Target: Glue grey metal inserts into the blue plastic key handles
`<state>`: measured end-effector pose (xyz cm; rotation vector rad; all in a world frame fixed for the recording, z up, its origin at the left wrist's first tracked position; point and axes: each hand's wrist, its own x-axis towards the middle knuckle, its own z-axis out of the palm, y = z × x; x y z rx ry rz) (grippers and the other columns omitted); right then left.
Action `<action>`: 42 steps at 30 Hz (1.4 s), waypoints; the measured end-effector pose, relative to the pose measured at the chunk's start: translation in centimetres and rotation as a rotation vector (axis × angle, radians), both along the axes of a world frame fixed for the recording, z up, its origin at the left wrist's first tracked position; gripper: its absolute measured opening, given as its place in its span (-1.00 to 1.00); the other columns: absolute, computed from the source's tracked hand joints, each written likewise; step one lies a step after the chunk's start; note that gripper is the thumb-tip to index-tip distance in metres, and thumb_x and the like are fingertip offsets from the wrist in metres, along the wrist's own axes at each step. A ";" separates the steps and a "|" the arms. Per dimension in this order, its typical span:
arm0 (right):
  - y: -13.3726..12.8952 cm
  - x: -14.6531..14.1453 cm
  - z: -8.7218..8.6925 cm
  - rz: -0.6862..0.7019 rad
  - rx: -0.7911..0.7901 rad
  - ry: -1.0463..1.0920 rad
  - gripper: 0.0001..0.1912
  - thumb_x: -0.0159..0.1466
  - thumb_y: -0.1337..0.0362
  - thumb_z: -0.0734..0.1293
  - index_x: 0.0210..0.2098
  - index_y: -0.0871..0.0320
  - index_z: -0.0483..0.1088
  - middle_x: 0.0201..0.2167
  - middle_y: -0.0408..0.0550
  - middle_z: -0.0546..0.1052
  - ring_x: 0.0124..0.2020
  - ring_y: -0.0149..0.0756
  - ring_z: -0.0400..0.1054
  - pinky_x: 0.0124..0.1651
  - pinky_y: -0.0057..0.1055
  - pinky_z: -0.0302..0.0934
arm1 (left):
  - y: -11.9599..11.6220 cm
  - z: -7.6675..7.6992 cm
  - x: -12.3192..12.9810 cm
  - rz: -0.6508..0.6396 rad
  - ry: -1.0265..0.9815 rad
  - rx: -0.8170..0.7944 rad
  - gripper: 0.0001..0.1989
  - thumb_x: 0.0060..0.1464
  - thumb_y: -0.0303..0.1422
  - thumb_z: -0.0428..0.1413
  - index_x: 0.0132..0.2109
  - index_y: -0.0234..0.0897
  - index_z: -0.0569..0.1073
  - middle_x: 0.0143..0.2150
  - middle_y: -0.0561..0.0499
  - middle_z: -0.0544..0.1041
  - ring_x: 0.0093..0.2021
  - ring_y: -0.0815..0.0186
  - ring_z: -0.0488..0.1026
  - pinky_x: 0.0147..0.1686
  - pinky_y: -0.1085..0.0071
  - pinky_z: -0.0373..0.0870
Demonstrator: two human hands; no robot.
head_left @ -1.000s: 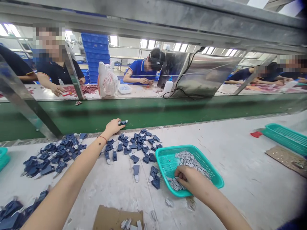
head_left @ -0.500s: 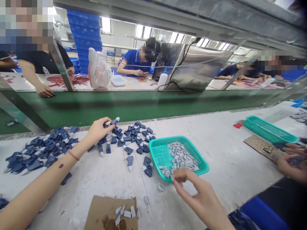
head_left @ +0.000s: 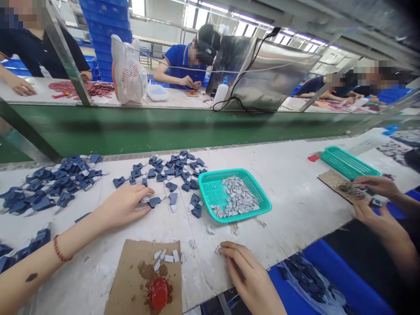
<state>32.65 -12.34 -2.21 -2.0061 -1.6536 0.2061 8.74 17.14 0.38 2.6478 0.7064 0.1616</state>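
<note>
My left hand (head_left: 131,202) is closed around a dark blue plastic part (head_left: 154,201) with a pale tip, just above the white bench; its palm side is hidden. More dark blue parts (head_left: 173,168) lie scattered beyond it. With thumb and fingertips together, my right hand (head_left: 247,273) pinches a small grey piece (head_left: 218,249), in front of a green basket (head_left: 202,186). Inside the basket are many small grey pieces (head_left: 241,197). Between my forearms lies a cardboard sheet (head_left: 121,280), bearing several grey strips (head_left: 168,258) and a red oval dish (head_left: 159,294) on a wet stain.
A larger heap of dark blue parts (head_left: 62,177) lies at left. At right, a co-worker's hands (head_left: 377,214) work beside another green basket (head_left: 348,164). A blue bin (head_left: 328,262) sits below the bench edge. Across the green strip (head_left: 164,127), other people work.
My left hand has come down and nearer with the dark blue part. My right hand has drawn back from the basket's rim. The view has tilted down, bringing the red dish into sight.
</note>
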 end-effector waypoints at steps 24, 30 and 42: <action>0.6 -3.0 -0.7 -0.169 0.108 0.079 -0.82 0.38 0.30 0.22 -0.14 0.02 0.46 -0.17 -0.04 0.50 -0.10 -0.22 0.41 -0.09 -0.31 0.33 | -13.6 1.1 -6.8 0.713 -0.354 -0.864 -0.56 0.18 0.06 -0.02 0.02 -0.12 0.40 -0.16 -0.01 0.53 -0.09 0.16 0.44 -0.16 0.43 0.38; 1.2 -2.8 -0.9 -0.266 -0.001 0.062 -0.78 0.35 0.16 0.28 -0.08 0.08 0.45 -0.15 0.01 0.51 -0.13 -0.13 0.42 -0.14 -0.22 0.35 | -14.4 -0.2 -7.5 0.785 -0.519 -1.071 -0.56 0.07 0.06 0.13 -0.10 -0.18 0.51 -0.33 0.01 0.51 -0.27 0.23 0.42 -0.29 0.48 0.39; 2.5 -2.2 -0.2 -0.162 -0.063 0.044 -0.83 0.35 0.17 0.25 -0.25 0.09 0.44 -0.26 -0.01 0.51 -0.19 -0.14 0.43 -0.18 -0.25 0.30 | -15.9 -0.4 -6.8 0.931 -0.688 -1.273 -0.54 -0.09 0.00 0.29 -0.10 -0.18 0.59 -0.25 -0.03 0.61 -0.13 0.17 0.50 -0.23 0.48 0.46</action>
